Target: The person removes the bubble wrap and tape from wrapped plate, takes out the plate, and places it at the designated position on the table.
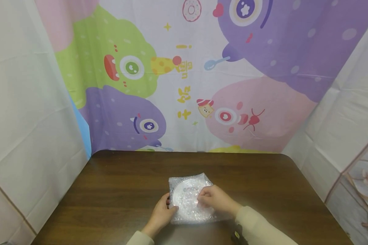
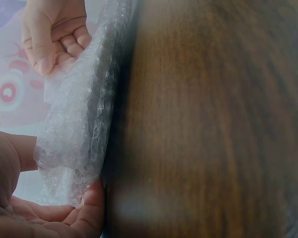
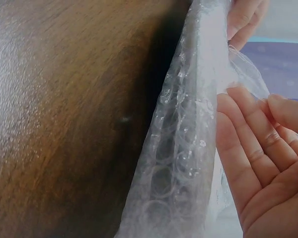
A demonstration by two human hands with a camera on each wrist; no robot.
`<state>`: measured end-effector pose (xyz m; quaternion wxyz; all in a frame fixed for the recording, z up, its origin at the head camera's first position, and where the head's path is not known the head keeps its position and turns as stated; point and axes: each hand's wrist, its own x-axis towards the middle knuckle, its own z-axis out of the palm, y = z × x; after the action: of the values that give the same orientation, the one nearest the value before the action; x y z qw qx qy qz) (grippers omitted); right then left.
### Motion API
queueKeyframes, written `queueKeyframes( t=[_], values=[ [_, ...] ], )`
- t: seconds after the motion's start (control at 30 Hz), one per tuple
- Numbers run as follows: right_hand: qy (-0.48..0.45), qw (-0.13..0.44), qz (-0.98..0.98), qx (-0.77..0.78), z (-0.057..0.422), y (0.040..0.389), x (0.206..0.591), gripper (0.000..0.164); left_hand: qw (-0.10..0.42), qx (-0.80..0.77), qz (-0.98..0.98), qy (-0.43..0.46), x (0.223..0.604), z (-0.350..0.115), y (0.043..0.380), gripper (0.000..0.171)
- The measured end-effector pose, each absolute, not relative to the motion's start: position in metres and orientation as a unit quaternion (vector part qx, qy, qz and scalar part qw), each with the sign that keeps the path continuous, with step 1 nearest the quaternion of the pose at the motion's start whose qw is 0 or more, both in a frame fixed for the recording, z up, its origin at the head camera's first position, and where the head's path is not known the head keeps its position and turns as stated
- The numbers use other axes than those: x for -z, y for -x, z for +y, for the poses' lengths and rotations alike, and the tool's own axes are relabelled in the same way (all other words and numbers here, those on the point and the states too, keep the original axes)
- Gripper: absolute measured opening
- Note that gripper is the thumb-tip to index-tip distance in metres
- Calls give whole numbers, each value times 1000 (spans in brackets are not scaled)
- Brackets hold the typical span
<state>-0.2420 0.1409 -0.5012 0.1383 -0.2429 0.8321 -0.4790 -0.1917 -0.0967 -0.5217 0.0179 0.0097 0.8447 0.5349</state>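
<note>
A flat package in clear bubble wrap (image 1: 190, 217) lies on the table, with a round, white, plate-like thing (image 1: 184, 195) showing through it. My left hand (image 1: 163, 212) grips its left edge, thumb on top and fingers underneath. In the left wrist view that hand (image 2: 35, 198) holds the wrapped edge just above the wood. Over the right part of the package, my right hand (image 1: 216, 199) pinches a thin flap of the clear wrap between thumb and forefinger. The right wrist view shows this flap (image 3: 248, 72) lifted off the bubble wrap (image 3: 174, 148), beside the right hand (image 3: 268, 144).
The dark wooden table (image 1: 119, 180) extends around the package. A curtain with cartoon figures (image 1: 184, 136) hangs behind its far edge, and pale sheets (image 1: 33, 119) close off both sides. A dark object (image 1: 238, 234) sits at the right sleeve.
</note>
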Motion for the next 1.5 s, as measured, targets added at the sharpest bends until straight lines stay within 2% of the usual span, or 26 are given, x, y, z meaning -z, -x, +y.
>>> queueKeyframes(
  t=[0.33,0.57,1.03,1.5],
  values=[
    [207,175,799,537,143,244,498,20,18,-536,844,-9,522,-96,191,66],
    [195,174,790,554,145,246,497,19,15,-545,838,-10,522,-96,191,66],
    [175,138,769,599,145,253,486,26,16,-537,844,-6,523,-96,192,66],
    [182,64,787,586,144,259,472,35,9,-533,846,-19,526,-98,193,65]
  ],
)
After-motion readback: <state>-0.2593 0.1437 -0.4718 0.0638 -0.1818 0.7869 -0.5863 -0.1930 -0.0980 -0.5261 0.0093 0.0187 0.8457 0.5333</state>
